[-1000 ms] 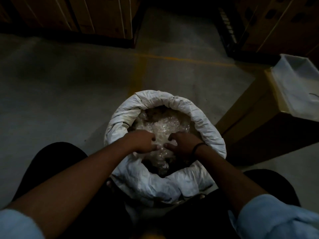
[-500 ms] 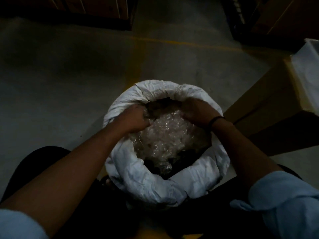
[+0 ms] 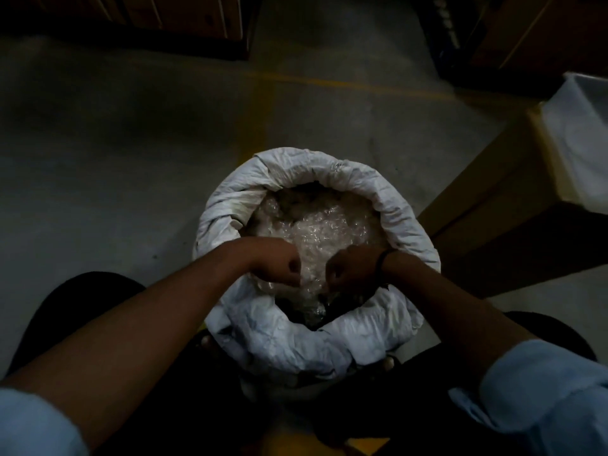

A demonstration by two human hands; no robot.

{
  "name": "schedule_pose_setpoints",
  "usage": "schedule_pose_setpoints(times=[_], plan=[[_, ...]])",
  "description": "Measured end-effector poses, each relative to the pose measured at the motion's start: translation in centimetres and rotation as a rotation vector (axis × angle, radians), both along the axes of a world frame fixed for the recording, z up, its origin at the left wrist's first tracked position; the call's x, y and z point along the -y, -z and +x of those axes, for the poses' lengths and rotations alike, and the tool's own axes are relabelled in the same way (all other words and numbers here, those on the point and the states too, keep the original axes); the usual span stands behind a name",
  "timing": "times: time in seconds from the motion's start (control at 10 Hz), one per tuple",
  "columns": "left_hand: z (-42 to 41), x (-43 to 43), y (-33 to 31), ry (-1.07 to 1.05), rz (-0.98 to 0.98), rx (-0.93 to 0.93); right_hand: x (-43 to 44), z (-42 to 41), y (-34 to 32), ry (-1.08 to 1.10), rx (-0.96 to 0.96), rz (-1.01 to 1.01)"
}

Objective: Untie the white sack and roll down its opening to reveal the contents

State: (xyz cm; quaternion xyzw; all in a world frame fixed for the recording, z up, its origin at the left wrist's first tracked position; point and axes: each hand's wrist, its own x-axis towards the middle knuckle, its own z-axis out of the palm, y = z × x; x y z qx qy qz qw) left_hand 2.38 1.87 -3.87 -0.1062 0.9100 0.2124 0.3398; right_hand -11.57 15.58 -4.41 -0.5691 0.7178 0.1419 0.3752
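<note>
Your left hand [image 3: 276, 265] and right hand [image 3: 351, 272] each pinch the plastic [image 3: 316, 230] inside the sack [image 3: 329, 169] with curled fingers; tugging hard could tear it.

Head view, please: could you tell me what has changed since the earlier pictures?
Both hands came back from the far rim toward the person: left hand and right hand now pinch the clear crinkled plastic near the middle. The white woven sack, rim rolled down, stayed put.
</note>
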Motion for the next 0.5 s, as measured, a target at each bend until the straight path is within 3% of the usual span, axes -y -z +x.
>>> schedule_pose_setpoints(times=[0.1,0.3,0.4,0.5], plan=[[0.5,-1.0,0.6,0.056,0.012,0.156,-1.6,0.9,1.3,-0.097,-0.004,0.234],[0.7,-0.4,0.8,0.032,-0.027,0.256,-2.7,0.2,1.7,-0.168,-0.042,0.337],[0.0,-0.1,0.8,-0.01,-0.011,0.319,-2.4,-0.8,1.7,-0.162,-0.047,0.324],[-0.3,-0.2,1.0,-0.012,-0.014,0.214,-1.5,-0.9,1.0,-0.117,-0.072,0.122]])
